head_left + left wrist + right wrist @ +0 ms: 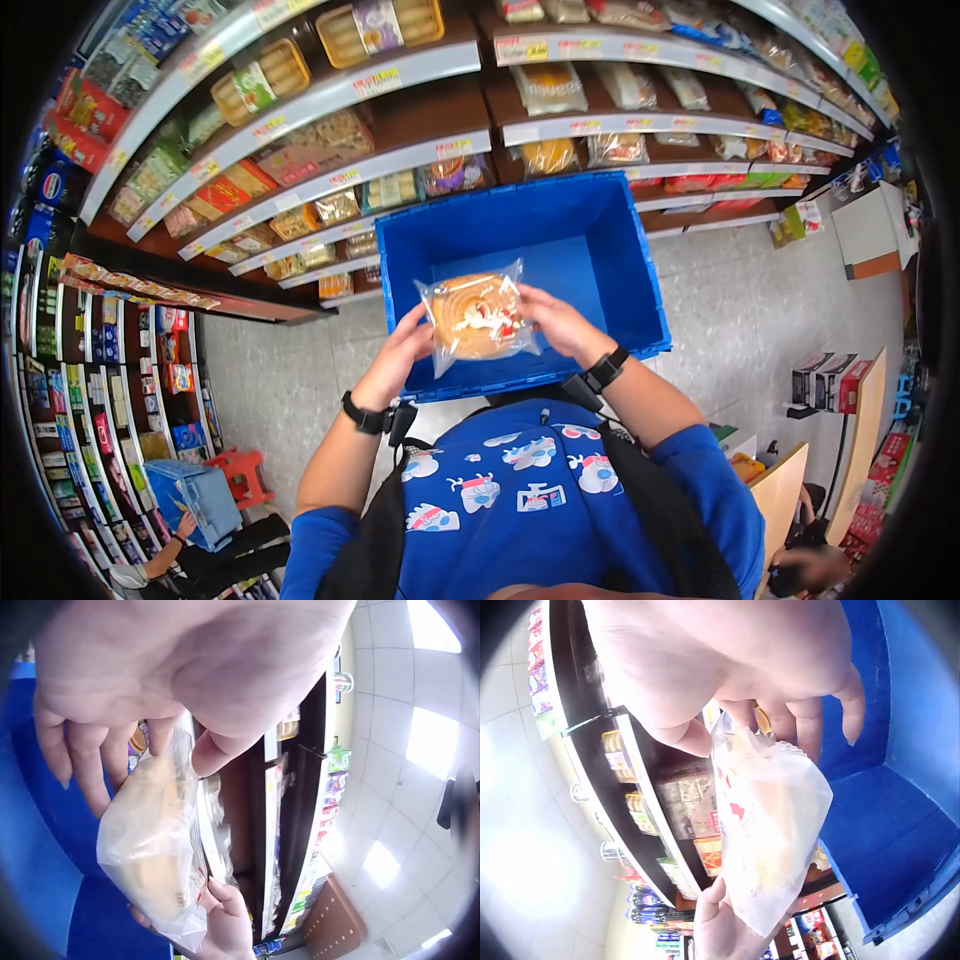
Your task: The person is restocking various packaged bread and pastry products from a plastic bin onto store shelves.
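Person at store shelving, both hands occupied. The left hand (400, 350) pinches the near-left edge of a clear-wrapped round, golden-brown packet (470, 320), its thumb on one face and its fingers on the other. The packet is over the near-left part of an open blue crate (510, 215); whether it touches the crate cannot be told. The right hand (560, 325) pinches the opposite edge in like manner. Judged from this arrangement, picking up the packet is done, while releasing it and settling its place are left; how many others belong to the work cannot be told.

Surface and room, from left to right: a second person (235, 545) is beside a light-blue basket (195, 505) and a red stool (240, 475), near a side aisle. Grey flooring (270, 370) shows around the crate, though its support is hidden. Tiered shelves (425, 75) of packaged food curve across the far side. Stacked cartons (835, 380) lie farther right, above a pale wooden panel (780, 490).
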### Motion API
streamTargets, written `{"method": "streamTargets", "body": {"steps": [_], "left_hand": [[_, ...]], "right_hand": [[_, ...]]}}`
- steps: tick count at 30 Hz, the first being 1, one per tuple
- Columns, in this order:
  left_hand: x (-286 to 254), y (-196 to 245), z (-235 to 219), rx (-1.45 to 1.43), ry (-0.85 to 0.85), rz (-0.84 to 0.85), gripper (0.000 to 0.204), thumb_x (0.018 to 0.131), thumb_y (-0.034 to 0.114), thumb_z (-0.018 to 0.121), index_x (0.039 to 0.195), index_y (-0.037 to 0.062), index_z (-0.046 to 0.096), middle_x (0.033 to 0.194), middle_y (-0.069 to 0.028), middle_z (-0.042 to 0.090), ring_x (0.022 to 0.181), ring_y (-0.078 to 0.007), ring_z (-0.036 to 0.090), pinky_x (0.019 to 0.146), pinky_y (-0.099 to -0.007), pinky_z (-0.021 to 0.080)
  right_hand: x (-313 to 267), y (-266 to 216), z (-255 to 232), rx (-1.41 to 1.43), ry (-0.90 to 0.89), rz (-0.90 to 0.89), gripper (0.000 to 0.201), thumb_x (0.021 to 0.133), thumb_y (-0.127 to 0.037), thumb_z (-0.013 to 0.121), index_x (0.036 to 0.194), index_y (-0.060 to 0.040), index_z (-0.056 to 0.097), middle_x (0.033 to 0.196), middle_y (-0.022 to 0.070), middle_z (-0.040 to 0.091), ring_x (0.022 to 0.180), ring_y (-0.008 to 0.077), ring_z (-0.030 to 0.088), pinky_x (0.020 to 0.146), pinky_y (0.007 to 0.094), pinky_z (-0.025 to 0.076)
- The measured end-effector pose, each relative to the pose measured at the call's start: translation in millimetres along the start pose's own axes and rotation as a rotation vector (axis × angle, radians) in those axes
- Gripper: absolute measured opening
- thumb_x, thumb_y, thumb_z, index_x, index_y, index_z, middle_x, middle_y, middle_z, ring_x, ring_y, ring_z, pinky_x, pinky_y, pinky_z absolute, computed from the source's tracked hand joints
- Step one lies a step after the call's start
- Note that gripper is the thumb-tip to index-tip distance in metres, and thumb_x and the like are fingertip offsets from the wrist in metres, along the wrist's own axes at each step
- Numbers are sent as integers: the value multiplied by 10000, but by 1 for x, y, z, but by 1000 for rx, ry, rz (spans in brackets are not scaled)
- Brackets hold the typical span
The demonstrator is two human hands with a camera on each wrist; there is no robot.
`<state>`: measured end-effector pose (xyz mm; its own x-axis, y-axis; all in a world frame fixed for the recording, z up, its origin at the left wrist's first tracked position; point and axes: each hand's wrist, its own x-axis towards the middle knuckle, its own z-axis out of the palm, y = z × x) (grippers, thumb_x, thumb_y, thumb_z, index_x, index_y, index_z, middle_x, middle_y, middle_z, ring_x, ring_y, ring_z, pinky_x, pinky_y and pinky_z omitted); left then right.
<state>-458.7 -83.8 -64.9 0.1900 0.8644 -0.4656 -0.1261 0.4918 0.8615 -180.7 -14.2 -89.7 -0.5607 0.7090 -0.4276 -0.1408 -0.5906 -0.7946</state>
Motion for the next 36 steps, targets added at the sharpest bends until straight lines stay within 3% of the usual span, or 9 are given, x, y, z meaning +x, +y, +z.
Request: {"method": "streamTargets", "body": {"steps": [5,12,15,20,26,28,30,32,36], "left_hand": [[-50,2,15,-120,-32,41,623,978,262,496,1527,120,240,1307,-59,571,992,-128,581,903,-292,434],[-55,2,53,-195,-75,100,656,984,266,458,1550,149,146,1291,-64,562,1023,-163,575,933,-326,405],[-48,-2,62,-181,-107,108,654,990,283,443,1554,161,135,1305,-82,544,1051,-172,566,945,-341,402],[-18,1,141,-98,-110,75,653,1001,398,403,1556,188,129,1377,-129,522,1072,-208,569,980,-391,389],[10,9,256,-123,-207,77,666,1003,417,392,1555,157,125,1412,-148,492,1107,-229,557,1006,-403,375],[18,2,300,-140,-206,73,612,1018,376,360,1556,180,145,1386,-114,488,1040,-183,555,982,-373,401],[30,-10,336,-135,-204,79,644,1007,398,379,1556,167,134,1393,-133,494,1059,-206,561,992,-385,393],[37,-16,348,-139,-203,82,679,996,420,399,1556,155,122,1401,-151,500,1078,-229,567,1001,-397,385],[41,-14,336,-96,-203,104,672,998,415,387,1556,151,122,1334,-132,542,1059,-208,573,979,-371,405]], "right_hand": [[-32,3,5,-34,-75,-24,543,955,-265,534,1456,-110,397,1299,31,565,1170,139,513,968,338,378],[-69,-18,-14,-17,-84,-19,515,970,-210,498,1453,-70,387,1265,43,577,1091,119,545,915,299,412],[-78,-19,-25,-25,-73,-28,534,967,-262,502,1467,-119,381,1285,35,578,1174,145,515,981,366,367],[-121,-40,-100,3,-99,-49,529,967,-268,503,1465,-134,386,1283,28,581,1164,138,525,973,363,379],[-183,-65,-190,-33,-9,-52,499,960,-258,510,1436,-134,426,1250,20,601,1119,112,545,911,329,409],[-211,-73,-219,-49,68,-60,497,959,-241,502,1428,-92,432,1174,-1,626,980,68,566,791,251,425],[-234,-79,-251,-63,61,-56,498,957,-256,505,1425,-102,436,1174,-3,627,969,67,573,779,236,420],[-240,-78,-269,-91,15,-48,473,964,-256,500,1415,-123,448,1228,10,612,1100,96,551,893,311,409],[-233,-76,-262,-73,40,-46,470,961,-246,491,1412,-120,451,1237,8,605,1077,97,563,877,302,419]]}}
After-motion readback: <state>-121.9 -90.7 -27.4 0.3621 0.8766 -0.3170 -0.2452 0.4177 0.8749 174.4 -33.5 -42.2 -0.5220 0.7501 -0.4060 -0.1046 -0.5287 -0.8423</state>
